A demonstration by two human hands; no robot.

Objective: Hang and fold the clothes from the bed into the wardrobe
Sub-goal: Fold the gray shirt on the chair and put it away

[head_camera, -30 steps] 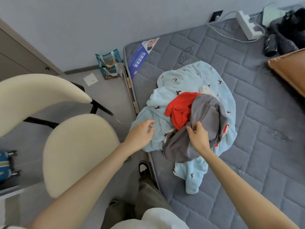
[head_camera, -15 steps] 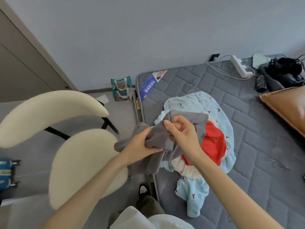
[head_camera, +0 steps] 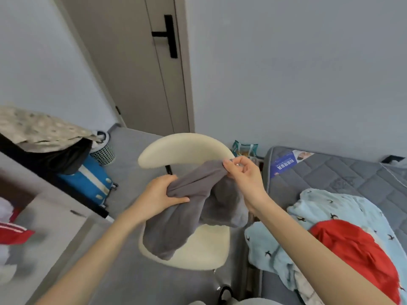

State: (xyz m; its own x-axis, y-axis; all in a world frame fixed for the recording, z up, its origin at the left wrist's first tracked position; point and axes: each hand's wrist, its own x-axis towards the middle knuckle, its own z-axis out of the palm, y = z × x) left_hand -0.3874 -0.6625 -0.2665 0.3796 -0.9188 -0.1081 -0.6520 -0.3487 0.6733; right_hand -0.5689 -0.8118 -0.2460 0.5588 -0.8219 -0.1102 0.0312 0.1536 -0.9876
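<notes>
Risk noted: grey garment (head_camera: 176, 227), held in the air over the cream chair (head_camera: 182, 144) beside the bed (head_camera: 352, 172), hangs bunched and uneven. The left hand (head_camera: 158, 194) grips a gathered fold and the right hand (head_camera: 244, 179) pinches an upper edge between thumb and fingertips, so the loose lower end could slip, twist or drag on the seat and spoil the fold. Room: closed door (head_camera: 132, 62) with black handle in the far wall; the bed at right carries a light blue garment (head_camera: 326, 208) and a red garment (head_camera: 356, 247), not yet put away; blue suitcase (head_camera: 88, 183) on the floor at left.
</notes>
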